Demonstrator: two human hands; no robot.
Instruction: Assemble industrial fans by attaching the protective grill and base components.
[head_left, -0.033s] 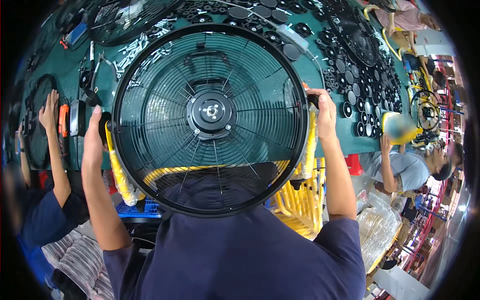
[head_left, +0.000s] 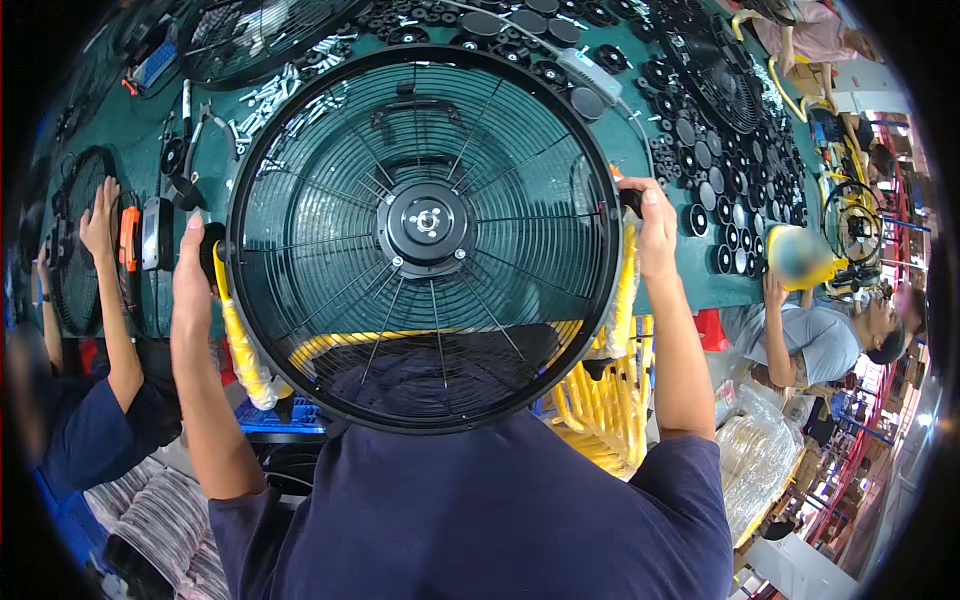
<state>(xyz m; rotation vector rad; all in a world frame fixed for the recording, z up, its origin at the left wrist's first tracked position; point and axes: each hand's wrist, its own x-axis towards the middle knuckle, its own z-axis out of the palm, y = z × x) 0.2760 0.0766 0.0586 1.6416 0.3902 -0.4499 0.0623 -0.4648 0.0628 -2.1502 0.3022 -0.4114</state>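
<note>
A large round fan drum [head_left: 425, 426] with a black rim stands upright before me, its wire grille around a black motor hub [head_left: 427, 222]. A yellow tube stand [head_left: 243, 345], partly wrapped in clear plastic, runs along both sides and shows through the lower grille. At the rim's left side, my left hand [head_left: 191, 275] closes on a black knob [head_left: 211, 245]; some fingers are hidden behind it. Opposite, my right hand [head_left: 655, 228] has its fingers curled over another black knob [head_left: 630, 200] where the stand meets the drum.
Several black round caps [head_left: 710, 192] and bolts [head_left: 268, 97] lie on the green table [head_left: 690, 285]. An orange-and-black tool [head_left: 128, 240] lies left, near a co-worker's hand [head_left: 97, 218]. Yellow tube frames [head_left: 600, 415] stand below right. Another person [head_left: 815, 335] works at the far right.
The view has shifted very slightly, so the fan and both hands sit a touch further right. Both hands keep their places on the knobs.
</note>
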